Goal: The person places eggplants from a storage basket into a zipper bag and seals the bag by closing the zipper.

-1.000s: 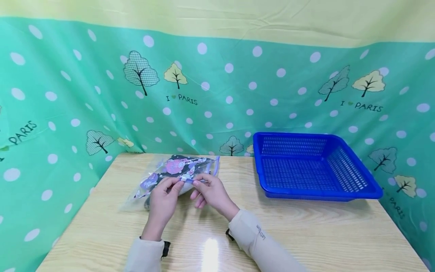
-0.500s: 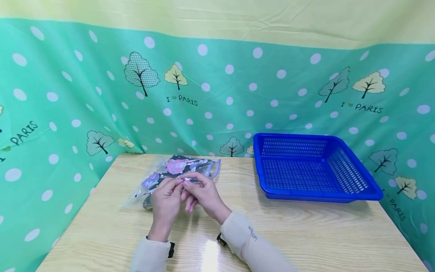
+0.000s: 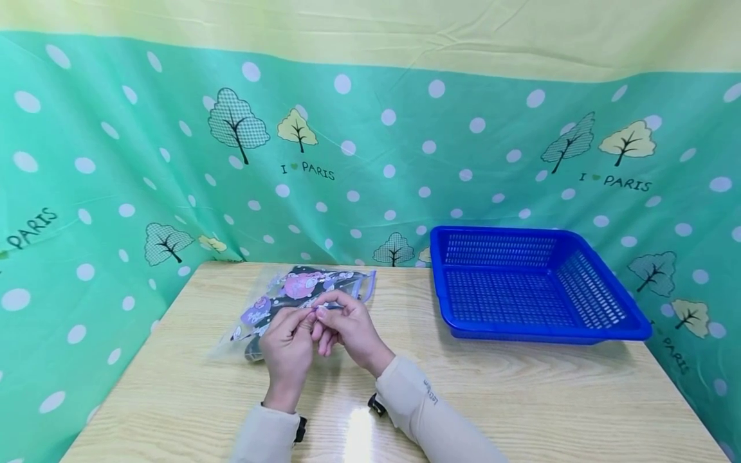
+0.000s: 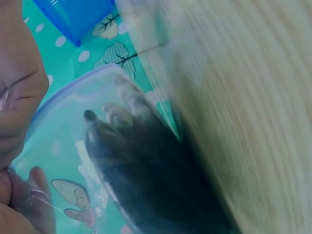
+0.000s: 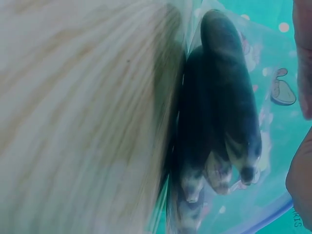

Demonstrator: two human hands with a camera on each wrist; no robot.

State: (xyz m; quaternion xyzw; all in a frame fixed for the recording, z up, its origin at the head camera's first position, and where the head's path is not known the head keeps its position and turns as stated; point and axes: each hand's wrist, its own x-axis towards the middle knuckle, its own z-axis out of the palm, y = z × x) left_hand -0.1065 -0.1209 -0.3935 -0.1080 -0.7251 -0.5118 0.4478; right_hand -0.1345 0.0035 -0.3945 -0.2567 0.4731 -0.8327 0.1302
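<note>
A clear plastic zip bag with pink and purple cartoon prints rests at the table's back left. Inside it lie several long, dark, rounded vegetables with pale stem ends, perhaps cucumbers or zucchini. My left hand pinches the purple zip edge on the near side of the bag. Right beside it, fingertips almost meeting, my right hand pinches the same edge with thumb and index finger. The pinched spot is hidden behind the fingers. The left wrist view shows the purple strip running along the bag's mouth.
A blue plastic basket with slotted walls stands at the back right of the wooden table. Behind the table hangs a green dotted cloth with printed trees, which also covers both sides.
My right hand has slid left along the zip edge until its fingertips met the left hand's. The left hand has shifted slightly right. The white slider seen earlier is now covered.
</note>
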